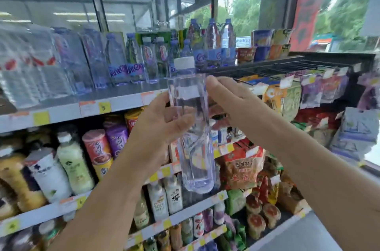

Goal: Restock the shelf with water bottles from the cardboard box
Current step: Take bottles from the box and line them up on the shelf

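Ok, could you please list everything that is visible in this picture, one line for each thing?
water bottle: one, clear with a white cap, upright in front of the top shelf, between both hands
shelf bottles: many, clear with blue or purple labels, on the top shelf
top shelf: one, grey, across the upper left
price tags: several, yellow and orange, on the shelf edges
drink bottles: many, white, green and pink, on the lower shelves at left
snack bags: many, mostly red and green, lower shelves at right
hanging packets: several, purple and grey, on the black rack at right
left hand: grips the bottle's middle from the left
right hand: holds the bottle's upper part from the right
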Action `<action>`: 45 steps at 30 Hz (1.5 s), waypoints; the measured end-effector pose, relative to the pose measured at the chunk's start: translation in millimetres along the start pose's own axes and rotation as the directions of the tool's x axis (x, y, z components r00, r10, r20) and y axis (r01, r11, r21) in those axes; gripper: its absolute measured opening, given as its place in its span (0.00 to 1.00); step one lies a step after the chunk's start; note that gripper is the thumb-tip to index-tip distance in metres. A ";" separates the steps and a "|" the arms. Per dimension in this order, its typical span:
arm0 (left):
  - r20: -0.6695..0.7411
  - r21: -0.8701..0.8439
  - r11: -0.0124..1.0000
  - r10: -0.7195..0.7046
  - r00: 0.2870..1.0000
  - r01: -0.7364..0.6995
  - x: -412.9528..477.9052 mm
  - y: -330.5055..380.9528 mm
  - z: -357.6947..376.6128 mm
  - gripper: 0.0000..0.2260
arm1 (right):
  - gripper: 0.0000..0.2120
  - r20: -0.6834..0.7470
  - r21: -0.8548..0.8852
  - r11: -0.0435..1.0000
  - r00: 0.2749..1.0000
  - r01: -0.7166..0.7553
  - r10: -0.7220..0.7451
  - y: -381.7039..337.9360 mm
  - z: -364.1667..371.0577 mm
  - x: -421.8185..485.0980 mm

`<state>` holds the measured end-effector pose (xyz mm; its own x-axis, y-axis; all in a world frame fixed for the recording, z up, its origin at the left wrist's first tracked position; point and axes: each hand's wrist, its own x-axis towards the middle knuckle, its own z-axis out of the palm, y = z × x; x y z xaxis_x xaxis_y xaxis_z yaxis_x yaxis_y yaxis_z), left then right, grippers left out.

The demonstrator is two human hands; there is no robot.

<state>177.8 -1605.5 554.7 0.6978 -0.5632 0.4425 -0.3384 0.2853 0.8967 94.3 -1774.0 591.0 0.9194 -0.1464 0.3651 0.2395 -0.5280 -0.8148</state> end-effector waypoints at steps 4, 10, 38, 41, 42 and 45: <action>0.066 -0.250 0.968 0.013 0.998 0.004 6.6 13.2 2.0 0.17 | 0.21 0.269 0.154 0.987 0.963 -0.053 0.009 22.0 9.1 -12.1; 0.130 -0.257 0.966 0.001 0.992 0.032 12.9 18.4 -2.4 0.12 | 0.21 0.115 0.190 0.982 0.993 0.017 -0.040 24.4 34.0 -5.9; -0.153 0.272 0.960 0.109 0.982 -0.064 42.9 84.1 -161.4 0.31 | 0.04 0.055 0.072 0.984 0.985 0.162 -0.166 -65.3 140.3 110.2; -0.243 0.325 0.946 0.097 0.965 -0.013 49.4 89.5 -173.8 0.31 | 0.05 0.070 0.077 0.973 0.972 0.217 -0.222 -69.9 144.3 144.2; -0.302 0.330 0.944 0.087 0.949 0.018 51.1 88.8 -181.5 0.31 | 0.05 0.078 0.080 0.971 0.970 0.226 -0.232 -74.0 146.7 156.5; -0.447 0.366 0.920 0.042 0.894 0.139 53.6 81.4 -212.8 0.27 | 0.13 0.075 0.060 0.964 0.962 0.260 -0.264 -76.0 158.6 203.3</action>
<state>322.0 -1447.4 649.6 0.8914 -0.1447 0.4295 -0.4450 -0.0994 0.8900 312.5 -1631.0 655.7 0.8442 0.0609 0.5325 0.4883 -0.4970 -0.7173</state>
